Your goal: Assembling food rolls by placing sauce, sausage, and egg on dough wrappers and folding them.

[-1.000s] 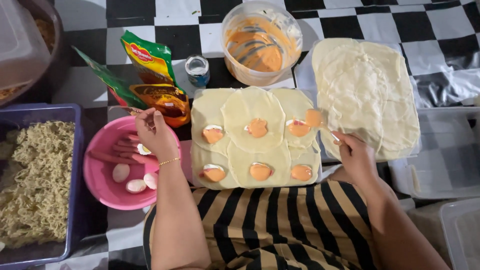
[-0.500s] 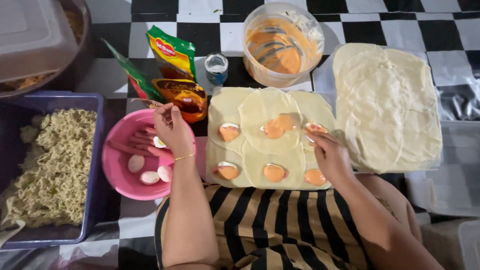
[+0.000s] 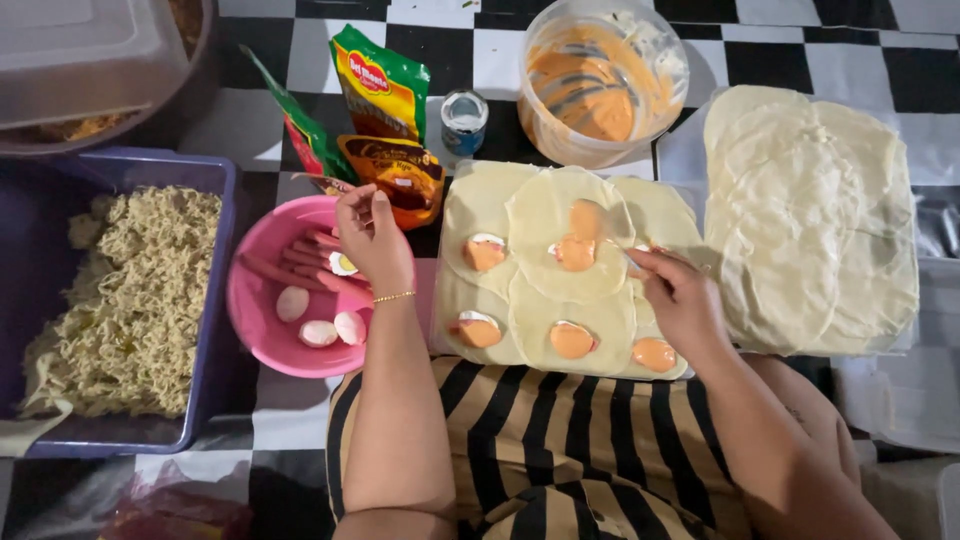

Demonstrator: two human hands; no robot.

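Note:
My left hand (image 3: 375, 240) hovers over a pink bowl (image 3: 250, 330) and pinches an egg slice (image 3: 343, 265) at its fingertips. The bowl holds more egg pieces (image 3: 320, 330) and pink sausage strips (image 3: 300, 260). My right hand (image 3: 680, 300) grips a spoon (image 3: 600, 235) loaded with orange sauce over the laid-out round wrappers (image 3: 540, 200). Several of these wrappers carry an orange dollop (image 3: 572, 340), some with egg under it. The spoon's handle is mostly hidden by my fingers.
A stack of plain wrappers (image 3: 810, 220) lies to the right. A clear tub of orange sauce (image 3: 600, 80), a small can (image 3: 463, 120) and sauce pouches (image 3: 385, 100) stand behind. A purple tray of noodles (image 3: 120, 290) sits left, with a grey lid (image 3: 80, 50) above it.
My right hand has moved left from the wrappers' right edge to the middle, carrying the sauce spoon. My left hand stays at the pink bowl with the egg slice. The view has shifted.

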